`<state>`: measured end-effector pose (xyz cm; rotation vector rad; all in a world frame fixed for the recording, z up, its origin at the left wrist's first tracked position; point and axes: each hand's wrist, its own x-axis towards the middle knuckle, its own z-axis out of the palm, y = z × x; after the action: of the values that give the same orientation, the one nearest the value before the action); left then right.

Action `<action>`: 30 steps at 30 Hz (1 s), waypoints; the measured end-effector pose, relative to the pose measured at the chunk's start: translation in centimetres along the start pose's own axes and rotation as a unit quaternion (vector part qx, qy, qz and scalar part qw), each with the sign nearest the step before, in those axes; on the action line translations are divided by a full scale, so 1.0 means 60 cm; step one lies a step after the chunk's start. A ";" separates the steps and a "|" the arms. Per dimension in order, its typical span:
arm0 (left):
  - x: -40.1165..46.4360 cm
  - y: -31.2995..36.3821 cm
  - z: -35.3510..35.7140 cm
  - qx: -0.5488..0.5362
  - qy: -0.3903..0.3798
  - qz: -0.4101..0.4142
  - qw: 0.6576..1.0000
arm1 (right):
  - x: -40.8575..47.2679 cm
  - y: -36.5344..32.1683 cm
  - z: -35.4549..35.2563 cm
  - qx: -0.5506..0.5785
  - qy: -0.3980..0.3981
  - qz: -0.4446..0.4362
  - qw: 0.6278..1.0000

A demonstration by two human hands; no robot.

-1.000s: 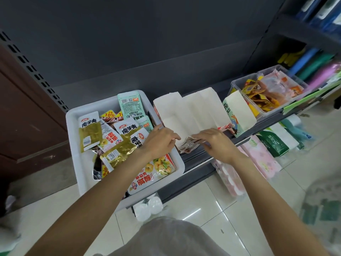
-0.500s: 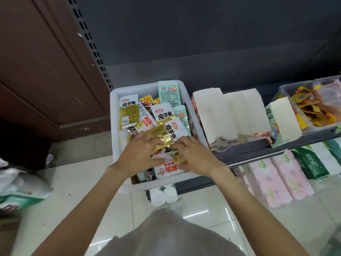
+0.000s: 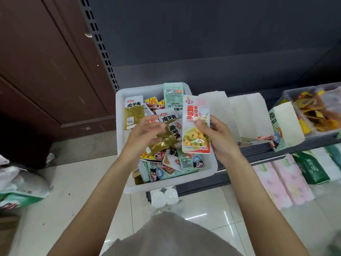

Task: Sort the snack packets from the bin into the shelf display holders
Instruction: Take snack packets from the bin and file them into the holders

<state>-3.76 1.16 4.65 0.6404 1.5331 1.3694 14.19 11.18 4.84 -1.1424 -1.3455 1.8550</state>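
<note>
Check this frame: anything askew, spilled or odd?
Nothing spilled. The packets in the white bin lie in a jumble, as unsorted stock would. The right hand holds one packet upright; the left hand hovers open.

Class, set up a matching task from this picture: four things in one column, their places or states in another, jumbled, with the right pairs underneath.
Things
1. shrimp packet
2. white bin
3. left hand
4. clear tub

Places or states
A. far right on the shelf, holding orange and yellow packets
B. pinched upright by the right hand
C. full of mixed snack packets
D. over the bin, fingers loosely spread

Pairs: 1-B, 2-C, 3-D, 4-A
</note>
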 end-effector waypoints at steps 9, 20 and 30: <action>0.023 0.010 0.076 0.205 -0.183 0.053 0.960 | -0.051 -0.007 -0.036 0.016 0.130 -0.065 0.989; 0.080 0.043 0.298 0.410 -0.140 0.387 0.814 | -0.132 -0.059 -0.275 -0.300 0.273 -0.232 0.884; 0.203 -0.042 0.457 0.540 -0.144 0.243 0.793 | -0.031 -0.034 -0.482 -0.445 0.363 -0.301 0.761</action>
<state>16.07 23.49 0.69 1.9583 1.8763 0.5145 40.48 23.43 3.66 -1.3874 -1.7984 0.1583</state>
